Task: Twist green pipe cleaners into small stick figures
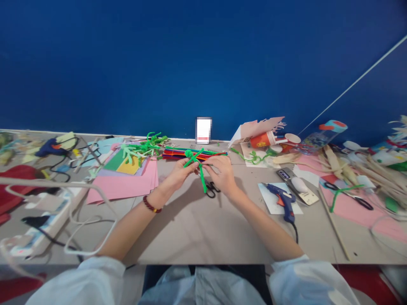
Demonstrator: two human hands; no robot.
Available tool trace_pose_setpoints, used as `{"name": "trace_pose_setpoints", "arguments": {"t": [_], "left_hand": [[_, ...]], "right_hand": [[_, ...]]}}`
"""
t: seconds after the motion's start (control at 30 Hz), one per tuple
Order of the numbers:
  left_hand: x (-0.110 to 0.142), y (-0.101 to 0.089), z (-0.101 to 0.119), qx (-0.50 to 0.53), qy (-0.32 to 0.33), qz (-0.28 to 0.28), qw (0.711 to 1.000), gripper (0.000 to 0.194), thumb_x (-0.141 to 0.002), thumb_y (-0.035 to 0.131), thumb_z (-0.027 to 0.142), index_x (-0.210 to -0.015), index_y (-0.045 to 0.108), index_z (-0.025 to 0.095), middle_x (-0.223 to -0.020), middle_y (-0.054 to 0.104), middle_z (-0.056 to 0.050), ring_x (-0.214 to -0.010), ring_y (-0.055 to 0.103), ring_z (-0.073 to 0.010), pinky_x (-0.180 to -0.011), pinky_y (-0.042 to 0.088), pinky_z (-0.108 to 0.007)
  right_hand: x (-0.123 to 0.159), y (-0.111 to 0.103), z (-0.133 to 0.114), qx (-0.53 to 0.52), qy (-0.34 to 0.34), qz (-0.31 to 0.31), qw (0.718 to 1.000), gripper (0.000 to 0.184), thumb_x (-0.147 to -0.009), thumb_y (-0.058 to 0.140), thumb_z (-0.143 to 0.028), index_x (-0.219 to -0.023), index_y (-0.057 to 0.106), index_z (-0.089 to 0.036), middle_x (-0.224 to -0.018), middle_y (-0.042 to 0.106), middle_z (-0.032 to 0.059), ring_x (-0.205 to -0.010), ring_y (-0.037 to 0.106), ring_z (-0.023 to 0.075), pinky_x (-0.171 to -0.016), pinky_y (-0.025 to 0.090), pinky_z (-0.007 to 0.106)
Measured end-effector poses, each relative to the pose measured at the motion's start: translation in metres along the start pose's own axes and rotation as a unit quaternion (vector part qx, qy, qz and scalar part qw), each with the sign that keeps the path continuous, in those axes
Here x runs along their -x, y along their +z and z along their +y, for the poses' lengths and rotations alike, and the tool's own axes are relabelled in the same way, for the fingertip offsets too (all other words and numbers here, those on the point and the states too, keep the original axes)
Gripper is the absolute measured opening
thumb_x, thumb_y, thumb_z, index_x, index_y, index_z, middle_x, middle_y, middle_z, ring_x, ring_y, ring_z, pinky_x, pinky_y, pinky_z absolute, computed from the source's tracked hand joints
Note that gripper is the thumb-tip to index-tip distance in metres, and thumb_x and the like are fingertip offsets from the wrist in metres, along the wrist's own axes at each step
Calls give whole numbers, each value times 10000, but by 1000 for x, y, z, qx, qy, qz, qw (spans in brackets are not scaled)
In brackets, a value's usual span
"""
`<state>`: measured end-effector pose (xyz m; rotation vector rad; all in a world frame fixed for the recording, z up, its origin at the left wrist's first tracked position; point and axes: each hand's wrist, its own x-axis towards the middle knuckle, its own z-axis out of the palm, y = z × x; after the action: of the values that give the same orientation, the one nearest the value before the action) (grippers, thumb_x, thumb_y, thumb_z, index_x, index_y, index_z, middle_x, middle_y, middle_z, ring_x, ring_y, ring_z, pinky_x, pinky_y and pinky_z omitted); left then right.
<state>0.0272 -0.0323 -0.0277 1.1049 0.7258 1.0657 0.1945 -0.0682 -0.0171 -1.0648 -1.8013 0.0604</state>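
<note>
My left hand (182, 174) and my right hand (221, 174) meet above the table, holding a small figure twisted from green pipe cleaner (197, 163) between them. The figure has a round green head at upper left and a long stem reaching down past my fingers. Just below my hands lie black-handled scissors (210, 189), partly hidden by the stem. A bundle of multicoloured pipe cleaners (193, 153) lies beyond my fingertips. My left wrist wears a dark red bead bracelet (151, 204).
Left of my hands are green pipe-cleaner shapes (143, 148) on stacked coloured card (127, 184), a glue gun (51, 147), and a power strip (47, 216) with cables. To the right are a blue glue gun (282, 201), a phone (286, 174), a red paper cup (262, 140), scissors (349, 195), and wooden strips (333, 163).
</note>
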Motion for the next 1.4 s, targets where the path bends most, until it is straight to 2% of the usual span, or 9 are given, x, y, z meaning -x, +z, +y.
{"name": "trace_pose_setpoints", "arguments": {"t": [0.27, 0.33, 0.47, 0.57, 0.7, 0.9, 1.1, 1.23, 1.4], "left_hand": [[1, 0, 10, -86, 1, -20, 996, 335, -580, 817, 430, -682, 675, 144, -609, 620, -7, -559, 549, -113, -579, 483, -264], [2, 4, 11, -90, 18, 10, 996, 331, -591, 807, 429, -667, 660, 142, -587, 612, -2, -538, 544, -109, -556, 480, -259], [7, 15, 9, -81, 66, 87, 991, 301, -630, 786, 400, -748, 667, 151, -660, 666, -17, -563, 583, -124, -529, 474, -253], [10, 21, 8, -55, 80, 116, 989, 269, -644, 779, 380, -757, 669, 162, -717, 688, -29, -625, 626, -146, -516, 465, -246], [11, 21, 9, 11, 43, 135, 990, 247, -624, 793, 343, -751, 674, 169, -745, 689, -26, -669, 636, -152, -515, 454, -245], [13, 25, 9, 79, -41, 132, 987, 229, -581, 827, 257, -727, 673, 171, -743, 676, 7, -655, 569, -95, -579, 432, -226], [11, 19, 8, -5, -26, 82, 996, 183, -621, 802, 290, -713, 695, 172, -724, 655, 2, -702, 573, -107, -658, 440, -238], [9, 13, 7, -53, -32, 81, 995, 191, -607, 812, 304, -676, 699, 167, -694, 654, -9, -670, 557, -119, -656, 434, -258], [15, 23, 4, -6, -54, 111, 992, 205, -581, 825, 311, -641, 685, 175, -653, 636, 1, -615, 526, -105, -598, 403, -245]], "right_hand": [[-4, -5, 5, -24, 38, -45, 998, 89, -840, 652, -310, -792, 692, -247, -854, 710, 19, -876, 606, 196, -863, 397, 383], [-4, -4, 3, -11, 37, -23, 999, 82, -844, 638, -306, -819, 679, -240, -885, 699, 33, -907, 602, 205, -871, 404, 388], [0, 1, -2, 61, 42, 70, 995, 81, -830, 626, -298, -833, 659, -224, -945, 647, 71, -972, 576, 229, -889, 407, 409], [4, 3, -6, 119, 43, 105, 986, 100, -833, 624, -302, -794, 680, -229, -946, 624, 79, -987, 563, 240, -909, 380, 431], [5, 5, -5, 135, 23, 64, 989, 110, -828, 642, -320, -861, 717, -248, -995, 632, 90, -1016, 557, 262, -941, 341, 459], [7, 8, 3, 79, -2, 31, 996, 164, -900, 558, -303, -887, 708, -240, -916, 705, 62, -904, 624, 208, -848, 431, 381], [3, 0, 6, 117, -53, 33, 991, 152, -903, 554, -247, -890, 704, -221, -856, 739, 38, -849, 612, 202, -829, 408, 383], [3, -3, 6, 150, -80, 7, 986, 166, -900, 540, -223, -885, 705, -237, -877, 742, 28, -846, 590, 206, -858, 384, 406], [5, 1, 4, 142, -59, 24, 988, 186, -899, 531, -216, -873, 712, -252, -785, 729, 28, -804, 584, 205, -821, 382, 411]]}}
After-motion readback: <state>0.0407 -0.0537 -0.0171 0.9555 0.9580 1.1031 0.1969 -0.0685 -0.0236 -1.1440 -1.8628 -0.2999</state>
